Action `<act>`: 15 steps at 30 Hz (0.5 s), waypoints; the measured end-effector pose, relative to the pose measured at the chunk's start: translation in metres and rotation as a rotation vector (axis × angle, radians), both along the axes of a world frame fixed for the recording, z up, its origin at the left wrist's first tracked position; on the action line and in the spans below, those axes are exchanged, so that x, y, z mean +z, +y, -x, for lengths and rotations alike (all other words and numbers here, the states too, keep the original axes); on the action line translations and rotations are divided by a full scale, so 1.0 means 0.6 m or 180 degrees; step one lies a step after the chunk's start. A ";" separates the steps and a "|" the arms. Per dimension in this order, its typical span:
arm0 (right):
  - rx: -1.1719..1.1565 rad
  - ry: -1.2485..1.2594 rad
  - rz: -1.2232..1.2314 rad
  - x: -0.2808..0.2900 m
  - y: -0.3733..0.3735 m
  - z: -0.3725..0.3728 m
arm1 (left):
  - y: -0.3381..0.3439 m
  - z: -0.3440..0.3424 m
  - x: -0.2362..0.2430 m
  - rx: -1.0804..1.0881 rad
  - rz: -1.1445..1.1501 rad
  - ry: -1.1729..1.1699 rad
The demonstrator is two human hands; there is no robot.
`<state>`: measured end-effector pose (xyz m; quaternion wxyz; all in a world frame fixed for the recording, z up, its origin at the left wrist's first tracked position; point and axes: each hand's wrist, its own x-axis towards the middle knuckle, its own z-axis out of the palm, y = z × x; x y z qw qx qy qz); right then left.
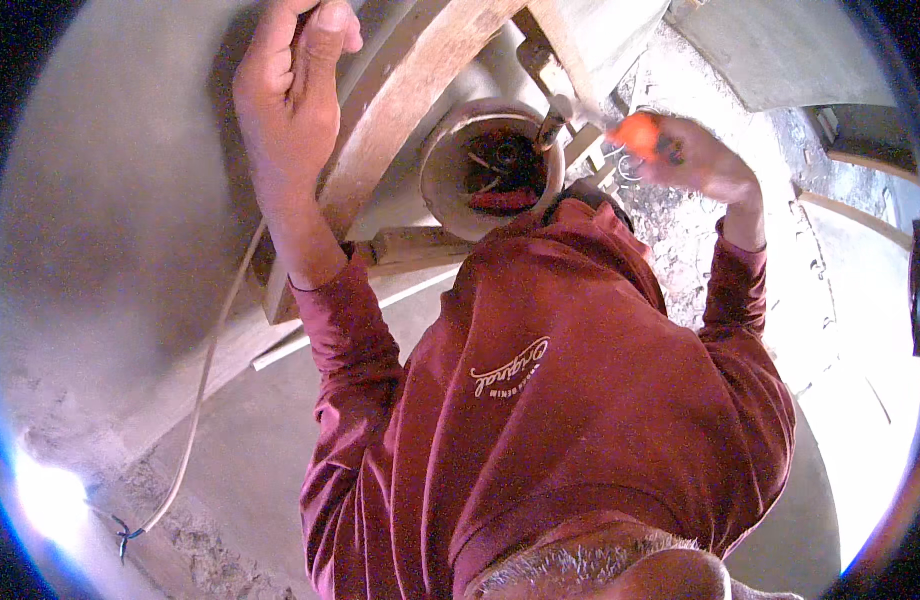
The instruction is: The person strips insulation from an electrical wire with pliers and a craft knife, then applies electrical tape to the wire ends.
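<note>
My left hand is raised beside the plastered wall at the upper left, next to a wooden beam. Its fingers are curled in, with the thumb against them; anything pinched there is too hidden to make out. Over on the right, my right hand is closed around an orange-and-black handled tool. The tool is smeared by motion, and its working end cannot be told. Between my arms stands a round bucket with a dark inside, holding a red piece and some cord.
Wooden beams form a frame around the bucket. A pale cable runs down the left wall to a bright lamp. Rough, rubble-strewn floor lies at the right, with a dark recess beyond.
</note>
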<state>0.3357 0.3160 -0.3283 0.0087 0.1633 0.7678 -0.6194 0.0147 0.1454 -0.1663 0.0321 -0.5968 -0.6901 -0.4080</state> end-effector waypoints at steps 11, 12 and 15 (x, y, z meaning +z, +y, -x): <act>0.0714 -0.0242 -0.1754 -0.179 -0.195 0.237 | -0.018 -0.058 0.006 0.0714 0.0338 -0.0301; 0.0763 -0.0247 -0.2045 -0.167 -0.187 0.254 | 0.006 -0.045 0.007 0.0642 0.0601 -0.0175; 0.0409 -0.0337 -0.1920 -0.258 -0.219 0.278 | 0.006 -0.014 -0.025 0.0151 0.0119 -0.0250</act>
